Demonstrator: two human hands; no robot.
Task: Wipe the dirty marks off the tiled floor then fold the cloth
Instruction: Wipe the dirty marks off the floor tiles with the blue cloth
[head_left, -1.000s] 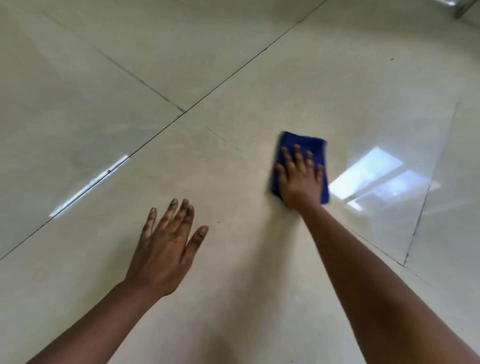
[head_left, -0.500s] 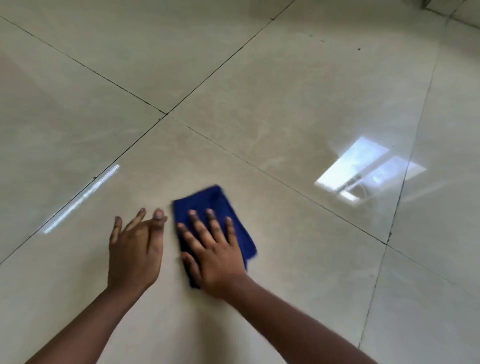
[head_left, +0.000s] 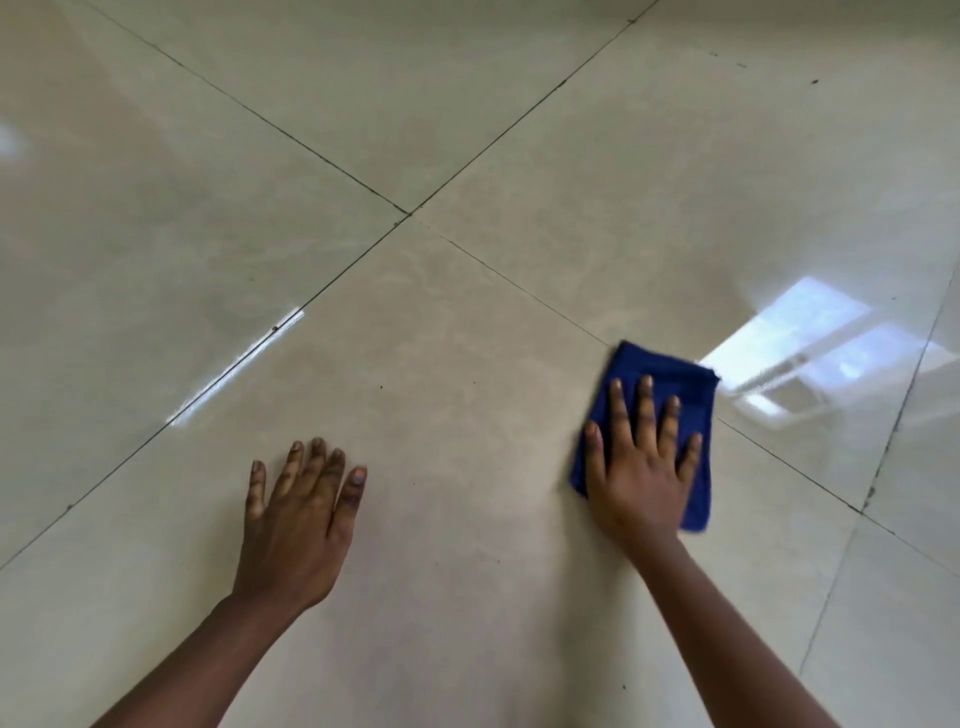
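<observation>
Since half a second ago the right hand (head_left: 641, 470) has swept the cloth (head_left: 657, 379) rightward, from just beside the left hand (head_left: 296, 525) out to well apart from it; a second ago it sat at a similar far-right spot, so this reads as back-and-forth wiping. Cloth now lies flat on the floor (head_left: 467, 322), small blue rectangle, already doubled over by the look of it, its far edge near a grout line (head_left: 524, 283) and beside a bright window glare (head_left: 800, 332). Right fingers (head_left: 645, 410) are spread apart and pressed flat on the cloth, palm down, not pinching it. Left fingers (head_left: 317, 467) are also spread, resting on bare tile, holding nothing, likely bracing. Progress: wiping stage, probably mid-way; a few small dark specks (head_left: 382, 386) show on the middle tile and more specks (head_left: 814, 81) far off at top right, so marks remain. Final fold not yet done. Nothing stands on the floor to block the strokes; glare and gloss make faint marks hard to judge, and the far specks look out of easy reach.
</observation>
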